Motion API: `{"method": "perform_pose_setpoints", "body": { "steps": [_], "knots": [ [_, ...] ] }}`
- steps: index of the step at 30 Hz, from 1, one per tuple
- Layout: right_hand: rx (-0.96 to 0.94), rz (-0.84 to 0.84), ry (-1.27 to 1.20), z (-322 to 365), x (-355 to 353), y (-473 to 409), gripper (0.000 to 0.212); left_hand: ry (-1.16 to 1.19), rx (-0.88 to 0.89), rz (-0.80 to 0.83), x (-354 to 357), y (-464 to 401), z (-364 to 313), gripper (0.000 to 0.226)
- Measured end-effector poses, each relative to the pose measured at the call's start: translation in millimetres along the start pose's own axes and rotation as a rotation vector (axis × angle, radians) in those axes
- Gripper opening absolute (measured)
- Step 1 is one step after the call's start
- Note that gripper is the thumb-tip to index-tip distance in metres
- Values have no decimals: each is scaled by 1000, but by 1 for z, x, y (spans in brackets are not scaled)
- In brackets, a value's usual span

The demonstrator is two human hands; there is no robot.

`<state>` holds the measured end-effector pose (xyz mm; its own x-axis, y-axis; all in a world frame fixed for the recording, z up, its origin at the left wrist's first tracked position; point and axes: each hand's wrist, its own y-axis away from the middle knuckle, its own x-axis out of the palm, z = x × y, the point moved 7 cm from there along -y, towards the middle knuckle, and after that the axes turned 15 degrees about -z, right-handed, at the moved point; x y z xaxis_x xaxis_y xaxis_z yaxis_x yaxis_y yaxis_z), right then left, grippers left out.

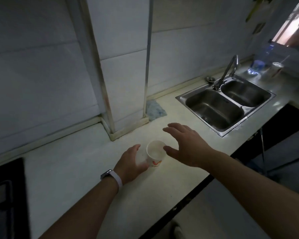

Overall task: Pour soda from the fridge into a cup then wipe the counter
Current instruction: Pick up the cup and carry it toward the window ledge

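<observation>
A white paper cup (155, 151) with a red and orange mark stands upright on the pale counter (86, 169). My left hand (130, 163) curls around the cup's left side, fingers touching its lower wall. My right hand (186, 145) hovers just right of the cup, fingers spread, holding nothing. A bluish cloth (154, 109) lies on the counter against the wall column, beyond the cup. A soda can (275, 69) stands far right past the sink.
A steel double sink (224, 105) with a tap (227, 71) sits at the right. A clear plastic bottle (261, 61) stands near the can. A black stove top (5, 195) fills the left edge. The counter's front edge runs diagonally at lower right.
</observation>
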<state>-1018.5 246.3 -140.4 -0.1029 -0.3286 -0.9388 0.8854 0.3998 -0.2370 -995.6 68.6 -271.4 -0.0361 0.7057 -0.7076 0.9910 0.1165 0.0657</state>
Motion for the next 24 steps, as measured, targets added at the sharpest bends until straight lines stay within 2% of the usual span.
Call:
{"method": "perform_pose_setpoints", "body": {
  "steps": [5, 11, 15, 24],
  "knots": [
    [-16, 46, -35, -21, 25, -4, 65, 116, -117, -5, 35, -4, 11, 105],
    [3, 110, -72, -46, 57, -2, 65, 269, -183, -76, 69, -13, 19, 104],
    [19, 141, -92, -54, 72, 2, 64, 351, -163, -108, 83, -17, 18, 83],
    [46, 179, -98, -67, 91, 11, 65, 414, -127, -264, 99, -23, 13, 89]
  ]
}}
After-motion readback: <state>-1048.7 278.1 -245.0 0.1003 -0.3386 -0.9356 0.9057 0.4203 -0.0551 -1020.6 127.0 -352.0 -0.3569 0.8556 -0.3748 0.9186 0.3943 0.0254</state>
